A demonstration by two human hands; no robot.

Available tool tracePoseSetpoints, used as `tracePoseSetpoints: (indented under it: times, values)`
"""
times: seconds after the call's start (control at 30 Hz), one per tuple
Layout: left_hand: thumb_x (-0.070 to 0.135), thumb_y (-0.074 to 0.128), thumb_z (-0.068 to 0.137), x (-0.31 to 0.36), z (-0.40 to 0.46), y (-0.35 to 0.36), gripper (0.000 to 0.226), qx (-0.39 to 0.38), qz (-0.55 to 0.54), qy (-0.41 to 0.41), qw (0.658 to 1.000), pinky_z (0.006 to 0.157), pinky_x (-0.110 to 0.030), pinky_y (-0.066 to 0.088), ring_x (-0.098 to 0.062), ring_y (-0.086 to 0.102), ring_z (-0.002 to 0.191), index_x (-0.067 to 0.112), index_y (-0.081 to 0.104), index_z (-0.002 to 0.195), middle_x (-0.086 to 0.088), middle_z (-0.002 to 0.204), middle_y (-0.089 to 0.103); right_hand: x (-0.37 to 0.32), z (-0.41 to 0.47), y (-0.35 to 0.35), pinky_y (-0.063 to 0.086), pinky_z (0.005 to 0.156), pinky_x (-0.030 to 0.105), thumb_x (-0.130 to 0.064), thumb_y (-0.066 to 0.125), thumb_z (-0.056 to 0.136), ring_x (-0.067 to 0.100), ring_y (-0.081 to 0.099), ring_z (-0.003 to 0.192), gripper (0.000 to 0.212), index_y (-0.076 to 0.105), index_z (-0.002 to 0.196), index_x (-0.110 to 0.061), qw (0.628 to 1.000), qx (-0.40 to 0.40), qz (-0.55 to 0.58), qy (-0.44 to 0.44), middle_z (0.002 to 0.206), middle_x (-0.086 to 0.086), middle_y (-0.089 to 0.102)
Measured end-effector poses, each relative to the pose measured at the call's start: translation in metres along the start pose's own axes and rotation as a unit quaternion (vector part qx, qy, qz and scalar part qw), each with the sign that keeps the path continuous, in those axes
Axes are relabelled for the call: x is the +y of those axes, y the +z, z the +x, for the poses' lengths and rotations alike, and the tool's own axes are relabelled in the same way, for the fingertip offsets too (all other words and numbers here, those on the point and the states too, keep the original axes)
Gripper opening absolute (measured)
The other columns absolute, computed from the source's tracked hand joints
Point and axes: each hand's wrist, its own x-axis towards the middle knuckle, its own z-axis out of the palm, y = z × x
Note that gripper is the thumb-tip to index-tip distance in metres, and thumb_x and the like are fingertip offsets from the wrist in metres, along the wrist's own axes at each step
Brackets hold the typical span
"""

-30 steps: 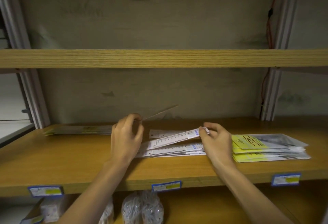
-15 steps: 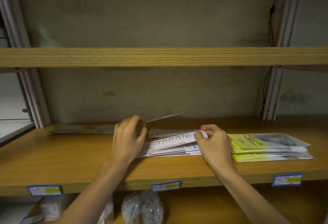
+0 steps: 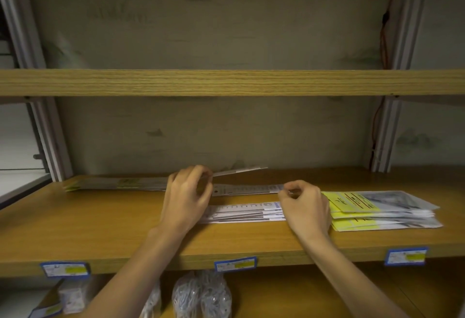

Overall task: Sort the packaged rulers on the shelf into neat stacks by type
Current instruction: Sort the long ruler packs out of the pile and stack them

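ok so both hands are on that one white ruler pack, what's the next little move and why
Probably lower it flat onto the shelf behind the white stack, square to it. The right hand pinches the pack's right end and the left hand is at its left end, also gripping a thin strip. The pack already lies level and parallel to the stack.

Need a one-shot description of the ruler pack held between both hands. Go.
Start at the wooden shelf with blue price tags. Behind the front white ruler stack, one white ruler pack spans between the left hand and right hand. It alone is pinched at its right end.
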Motion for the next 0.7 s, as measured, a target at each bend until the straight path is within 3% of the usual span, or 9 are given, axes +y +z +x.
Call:
tracePoseSetpoints:
  times: [0.07, 0.17, 0.27, 0.37, 0.5, 0.63, 0.7]
  values:
    - [0.011, 0.069, 0.083, 0.001, 0.0, -0.001, 0.017, 0.001, 0.001, 0.009, 1.0, 0.085, -0.033, 0.038, -0.016, 0.06, 0.092, 0.02, 0.061, 0.096, 0.005, 0.095, 0.065, -0.001, 0.0, -0.001, 0.045, 0.073, 0.026, -0.028, 0.064, 0.09, 0.008, 0.054, 0.086, 0.016, 0.068, 0.105, -0.024, 0.999, 0.009, 0.04, 0.006, 0.096, -0.008, 0.064]
    - [0.011, 0.069, 0.083, 0.002, -0.001, -0.001, 0.018, -0.002, 0.001, 0.037, 0.999, 0.084, -0.032, 0.039, -0.014, 0.059, 0.093, 0.02, 0.061, 0.097, 0.006, 0.096, 0.064, -0.007, 0.004, -0.008, 0.042, 0.069, 0.022, -0.023, 0.063, 0.091, 0.009, 0.062, 0.086, 0.006, 0.066, 0.095, -0.025, 0.988, 0.001, 0.156, 0.021, 0.088, -0.01, 0.068]
    - [0.011, 0.071, 0.082, 0.0, 0.0, 0.001, 0.022, -0.011, 0.005, 0.067, 0.998, 0.083, -0.031, 0.038, -0.012, 0.058, 0.095, 0.023, 0.06, 0.098, 0.008, 0.097, 0.063, -0.023, 0.016, -0.016, 0.039, 0.067, 0.025, -0.028, 0.06, 0.093, 0.007, 0.06, 0.071, 0.007, 0.063, 0.091, -0.022, 0.956, -0.07, 0.271, 0.091, 0.074, -0.001, 0.072]
    - [0.009, 0.073, 0.08, 0.0, 0.001, 0.002, 0.028, -0.021, 0.0, 0.082, 0.996, 0.085, -0.033, 0.041, -0.013, 0.058, 0.098, 0.023, 0.06, 0.1, 0.007, 0.1, 0.064, -0.035, 0.027, -0.018, 0.032, 0.052, 0.023, -0.029, 0.064, 0.089, 0.007, 0.045, 0.053, 0.014, 0.066, 0.087, -0.015, 0.949, -0.113, 0.266, 0.126, 0.069, 0.002, 0.069]
    - [0.009, 0.07, 0.082, -0.001, 0.0, 0.001, 0.027, -0.022, -0.005, 0.086, 0.996, 0.087, -0.032, 0.04, -0.015, 0.058, 0.101, 0.022, 0.061, 0.103, 0.005, 0.104, 0.064, -0.04, 0.029, -0.013, 0.033, 0.04, 0.015, -0.019, 0.07, 0.083, 0.008, 0.054, 0.061, 0.005, 0.068, 0.086, -0.016, 0.956, -0.126, 0.236, 0.116, 0.078, 0.0, 0.068]
    - [0.024, 0.046, 0.088, 0.004, -0.001, -0.001, 0.027, 0.018, -0.018, 0.053, 0.998, 0.097, -0.026, 0.031, -0.01, 0.051, 0.109, 0.02, 0.063, 0.108, 0.003, 0.111, 0.063, -0.032, 0.036, -0.014, 0.041, 0.053, 0.022, -0.018, 0.073, 0.082, 0.014, 0.059, 0.073, 0.006, 0.072, 0.087, -0.016, 0.962, -0.084, 0.235, 0.112, 0.085, 0.0, 0.069]
    - [0.024, 0.041, 0.088, 0.004, -0.001, -0.003, 0.032, 0.052, -0.015, 0.025, 0.998, 0.097, -0.031, 0.034, -0.015, 0.051, 0.108, 0.015, 0.063, 0.11, -0.001, 0.111, 0.063, -0.025, 0.038, -0.02, 0.053, 0.07, 0.032, -0.019, 0.073, 0.083, 0.017, 0.062, 0.083, 0.008, 0.073, 0.091, -0.017, 0.97, -0.062, 0.207, 0.114, 0.089, 0.0, 0.07]
